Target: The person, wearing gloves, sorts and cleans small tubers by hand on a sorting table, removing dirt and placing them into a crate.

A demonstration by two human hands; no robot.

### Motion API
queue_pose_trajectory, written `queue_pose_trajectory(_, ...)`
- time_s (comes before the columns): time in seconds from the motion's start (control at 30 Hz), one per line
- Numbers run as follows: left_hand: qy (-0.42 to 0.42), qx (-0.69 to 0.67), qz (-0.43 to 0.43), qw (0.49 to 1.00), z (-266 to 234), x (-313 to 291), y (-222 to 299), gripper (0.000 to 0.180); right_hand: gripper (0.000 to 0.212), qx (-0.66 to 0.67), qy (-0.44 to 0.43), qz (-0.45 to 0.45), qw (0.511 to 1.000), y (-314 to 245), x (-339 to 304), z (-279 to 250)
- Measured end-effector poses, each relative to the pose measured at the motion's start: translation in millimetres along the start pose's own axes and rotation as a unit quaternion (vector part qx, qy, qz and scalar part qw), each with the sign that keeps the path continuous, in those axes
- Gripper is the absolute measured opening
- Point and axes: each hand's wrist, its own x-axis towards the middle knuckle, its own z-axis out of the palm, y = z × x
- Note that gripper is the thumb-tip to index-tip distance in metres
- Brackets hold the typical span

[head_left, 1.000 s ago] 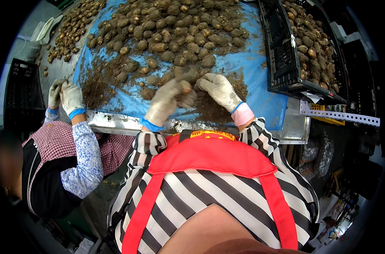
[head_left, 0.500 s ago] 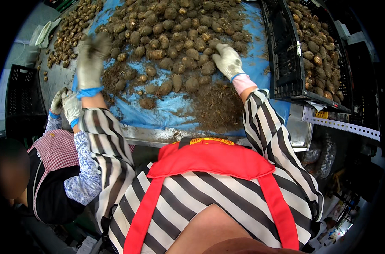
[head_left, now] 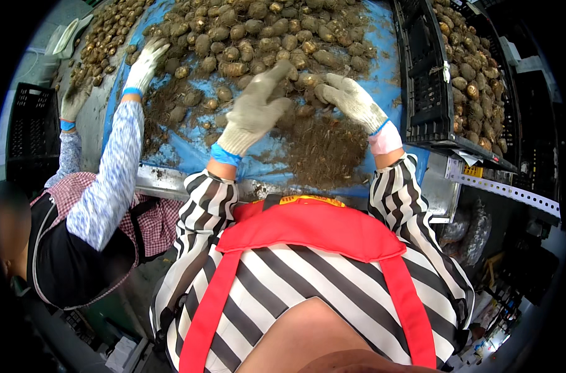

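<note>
Brown, hairy taro corms (head_left: 252, 28) lie heaped on a blue plastic sheet (head_left: 252, 168) over the table. My left hand (head_left: 249, 118), in a soiled whitish knit glove, is over the near side of the heap. Its fingers stretch forward and the thumb stands apart, with nothing visibly gripped. To its right, my right hand (head_left: 356, 104), gloved too, has its fingers curled at a taro corm (head_left: 309, 80) between the two hands. The palm side of this hand is hidden. Under my hands lies a patch of loose root fibres and soil (head_left: 323, 152).
A black plastic crate (head_left: 423, 68) stands at the right, with more taro corms (head_left: 473, 81) inside and beyond it. At my left a co-worker's gloved hand (head_left: 147, 65) reaches to the heap's edge. Smaller corms (head_left: 112, 31) lie farther left, near another black crate (head_left: 31, 121).
My left hand has swung right and nearer, from the heap's left side to beside my right hand. My right hand has come slightly nearer. The co-worker's arm has stretched forward toward the heap.
</note>
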Motion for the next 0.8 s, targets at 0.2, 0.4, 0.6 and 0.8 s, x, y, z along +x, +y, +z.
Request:
queue_pose_trajectory(0.2,-0.097,-0.078,0.013,0.992,8,-11,7,0.057,0.031,-0.166,0.033,-0.191,0.967,31,-18,26)
queue_pose_trajectory(0.4,-0.048,-0.224,-0.062,0.971,11,-30,10,0.051,0.027,0.117,0.151,-0.069,0.979,-7,-34,40)
queue_pose_trajectory(0.6,-0.036,-0.230,-0.059,0.971,2,-50,29,0.051,0.032,0.152,0.149,-0.088,0.973,-29,-57,72)
queue_pose_trajectory(0.8,-0.024,-0.209,-0.064,0.976,3,-57,13,0.050,0.032,0.159,0.147,-0.063,0.974,-36,-66,81)
